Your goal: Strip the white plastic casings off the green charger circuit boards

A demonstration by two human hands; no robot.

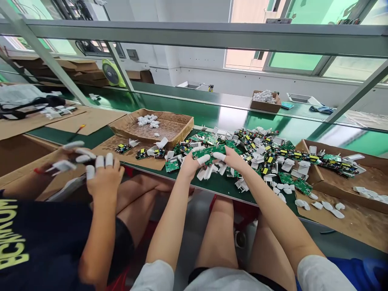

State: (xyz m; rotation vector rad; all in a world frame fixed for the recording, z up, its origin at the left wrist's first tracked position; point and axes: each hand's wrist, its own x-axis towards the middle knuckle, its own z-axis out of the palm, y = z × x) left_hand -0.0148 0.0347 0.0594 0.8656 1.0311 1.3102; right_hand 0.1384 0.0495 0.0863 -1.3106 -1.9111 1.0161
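Note:
My left hand and my right hand meet at the near edge of the green table. Both wear white finger cots and together grip a green circuit board held flat between them. Just past the hands lies a big heap of green circuit boards and white plastic charger shells. More white shells lie below my right wrist. My bare forearms reach out over my knees.
A person in a dark shirt sits at my left, their hands in white finger cots. A shallow cardboard tray with several white parts stands ahead left. Another cardboard tray with boards is at right. A box of white parts sits far back.

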